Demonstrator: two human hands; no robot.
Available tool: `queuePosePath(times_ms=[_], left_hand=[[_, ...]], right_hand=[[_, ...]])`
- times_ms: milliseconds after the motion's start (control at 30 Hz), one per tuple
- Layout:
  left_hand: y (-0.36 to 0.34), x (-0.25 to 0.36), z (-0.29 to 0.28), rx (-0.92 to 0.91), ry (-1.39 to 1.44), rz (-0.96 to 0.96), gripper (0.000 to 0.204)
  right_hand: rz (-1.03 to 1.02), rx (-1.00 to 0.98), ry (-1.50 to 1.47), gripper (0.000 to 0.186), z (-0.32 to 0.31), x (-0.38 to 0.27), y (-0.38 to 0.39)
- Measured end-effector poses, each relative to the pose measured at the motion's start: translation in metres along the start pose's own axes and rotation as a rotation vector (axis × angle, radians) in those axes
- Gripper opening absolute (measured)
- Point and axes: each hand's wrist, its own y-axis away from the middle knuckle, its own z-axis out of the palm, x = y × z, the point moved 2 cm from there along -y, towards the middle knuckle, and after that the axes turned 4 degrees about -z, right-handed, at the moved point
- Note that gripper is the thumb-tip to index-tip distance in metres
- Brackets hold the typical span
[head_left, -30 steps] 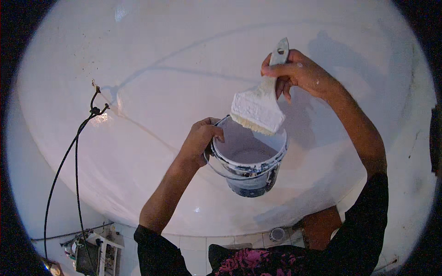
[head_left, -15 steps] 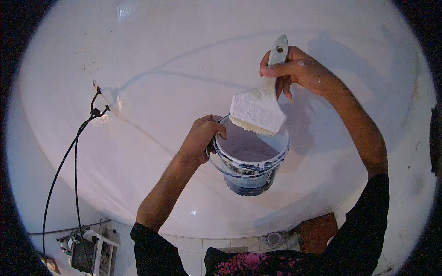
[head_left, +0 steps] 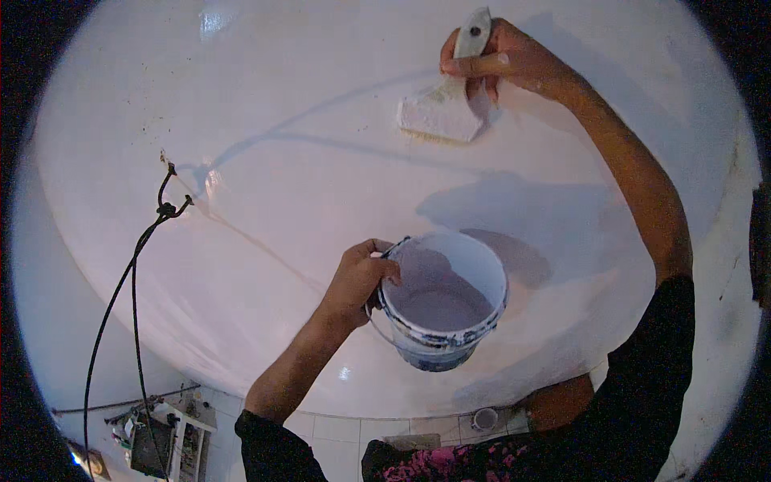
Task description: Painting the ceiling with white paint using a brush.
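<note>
You appear to be at the brushing step, your right hand (head_left: 514,61) gripping a wide, white-coated flat brush (head_left: 442,114) over the curved white shell (head_left: 265,193), your left hand (head_left: 358,281) clasping a round, paint-smeared white bucket (head_left: 479,259), so the next stroke calls for even pressure.

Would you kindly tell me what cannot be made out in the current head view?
In the head view:
- Left hand: some fingertips, hidden by the bucket.
- Bucket floor: covered by the pale liquid.
- Brush: whether it touches the white surface, unclear from this angle.
- Dark shirt: partly cut off by the lower edge.
- Clutter at lower left: too small and dark to identify.
</note>
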Motion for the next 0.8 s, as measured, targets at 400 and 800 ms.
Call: queuePosePath(times_ms=[400,800], left_hand=[[0.013,-0.032,-0.017,0.041,-0.089,-0.052,0.036],[0.033,-0.056,-0.029,0.076,0.052,-0.025,0.033]], right_hand=[[-0.167,0.071,0.265,0.019,-0.034,-0.041,-0.044],[-0.426,0.226,0.438,0.015,-0.038,-0.092,-0.027]])
